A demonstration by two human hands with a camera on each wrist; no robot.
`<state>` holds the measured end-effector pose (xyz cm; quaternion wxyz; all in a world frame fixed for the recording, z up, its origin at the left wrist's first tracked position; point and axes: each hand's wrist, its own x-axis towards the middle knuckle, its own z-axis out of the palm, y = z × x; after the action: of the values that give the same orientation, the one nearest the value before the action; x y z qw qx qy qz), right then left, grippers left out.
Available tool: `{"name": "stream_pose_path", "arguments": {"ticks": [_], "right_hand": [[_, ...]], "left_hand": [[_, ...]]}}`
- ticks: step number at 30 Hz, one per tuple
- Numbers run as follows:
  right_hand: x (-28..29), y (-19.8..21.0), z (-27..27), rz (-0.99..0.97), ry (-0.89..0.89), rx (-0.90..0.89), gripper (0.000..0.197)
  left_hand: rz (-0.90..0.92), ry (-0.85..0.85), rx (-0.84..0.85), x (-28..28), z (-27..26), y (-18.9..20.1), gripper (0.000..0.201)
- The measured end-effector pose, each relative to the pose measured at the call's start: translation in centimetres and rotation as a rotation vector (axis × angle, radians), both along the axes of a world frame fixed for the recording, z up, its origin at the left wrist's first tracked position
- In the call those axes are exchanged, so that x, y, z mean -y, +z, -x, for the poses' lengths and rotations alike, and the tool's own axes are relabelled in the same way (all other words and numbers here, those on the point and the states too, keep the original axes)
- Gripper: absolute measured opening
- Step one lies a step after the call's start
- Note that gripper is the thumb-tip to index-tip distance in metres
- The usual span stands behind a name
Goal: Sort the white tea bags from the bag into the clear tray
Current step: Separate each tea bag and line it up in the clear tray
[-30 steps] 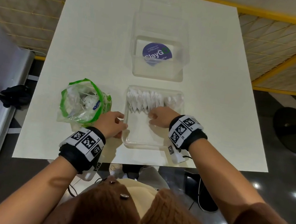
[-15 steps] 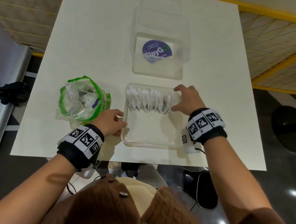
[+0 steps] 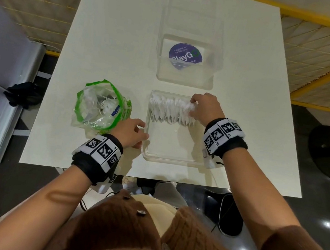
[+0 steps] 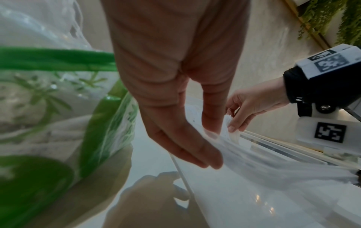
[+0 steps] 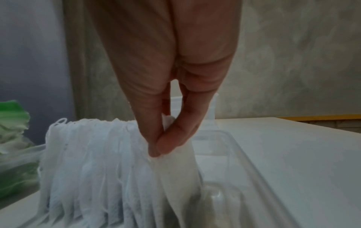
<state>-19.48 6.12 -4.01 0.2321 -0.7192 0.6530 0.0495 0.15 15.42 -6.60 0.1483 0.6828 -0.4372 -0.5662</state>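
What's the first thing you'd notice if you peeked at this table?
A fluffy row of white tea bags standing packed along the far end of the clear tray, with the right hand pinching the bag at the row's right end. Left of the tray sits an open green-rimmed plastic bag, and the left hand rests at the tray's left edge.

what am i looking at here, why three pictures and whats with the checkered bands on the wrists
There is no machine here: a person works with bare hands and wears three cameras. The wide picture comes from the head, looking down at a white table. The other two come from cameras strapped to each wrist; the checkered bands are part of those straps.

On the table lie a green-edged plastic bag of tea bags, a clear tray with a row of white tea bags, and a clear box beyond it.

The right hand pinches the end tea bag of the row. The left hand rests at the tray's left edge, holding nothing that I can see.
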Motion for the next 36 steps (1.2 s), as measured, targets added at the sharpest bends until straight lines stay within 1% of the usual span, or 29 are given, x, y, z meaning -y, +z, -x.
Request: {"name": "stream_pose_path", "arguments": {"ticks": [3,6,13,15,18,21,23,24,27,29,30,31,33,36], "right_hand": [[0.3,0.1,0.2,0.025,-0.016,-0.007,0.030],[0.3,0.1,0.3,-0.009,-0.015,0.018,0.035],[-0.2,0.5,1.1,-0.104,-0.039,0.072,0.070],[-0.3,0.7,1.4,-0.112,-0.045,0.082,0.076],[-0.5,1.1,2.0,-0.122,-0.054,0.084,0.080],[-0.6,1.9,2.5,-0.105,-0.058,0.085,0.074],[-0.7,2.7,2.2,-0.060,-0.033,0.100,0.062],[-0.8,3.3,1.7,-0.032,-0.015,0.124,0.054],[-1.6,5.1,-1.0,0.040,0.046,0.273,0.034],[-2.2,5.8,-3.6,0.058,0.119,0.382,0.026],[-2.6,5.9,-5.1,0.061,0.173,0.424,0.024],[-2.9,5.9,-6.6,0.062,0.233,0.459,0.023],[-3.5,5.3,-9.6,0.053,0.358,0.481,0.023],[-4.4,3.6,-13.7,0.012,0.533,0.373,0.029]], "left_hand": [[0.002,-0.007,0.006,0.0,0.0,0.0,0.041],[0.002,-0.005,0.008,0.1,0.0,0.0,0.040],[-0.011,0.008,-0.005,0.1,-0.2,-0.2,0.041],[-0.014,0.008,-0.003,0.1,-0.2,-0.2,0.041],[-0.012,-0.002,0.013,0.1,-0.1,0.1,0.043],[0.012,-0.041,0.059,-0.1,-0.3,1.0,0.049],[0.065,-0.080,0.095,-0.5,-0.8,2.3,0.048],[0.103,-0.066,0.087,-0.7,-1.3,3.0,0.044],[0.280,0.090,0.043,-1.1,-4.1,5.4,0.025],[0.433,0.263,0.072,-1.1,-6.6,6.3,0.017],[0.496,0.339,0.116,-1.1,-7.9,6.2,0.015],[0.534,0.393,0.173,-1.0,-9.0,5.9,0.017],[0.521,0.451,0.249,-0.8,-10.6,4.7,0.027],[0.362,0.489,0.226,-0.2,-11.6,2.5,0.049]]}}
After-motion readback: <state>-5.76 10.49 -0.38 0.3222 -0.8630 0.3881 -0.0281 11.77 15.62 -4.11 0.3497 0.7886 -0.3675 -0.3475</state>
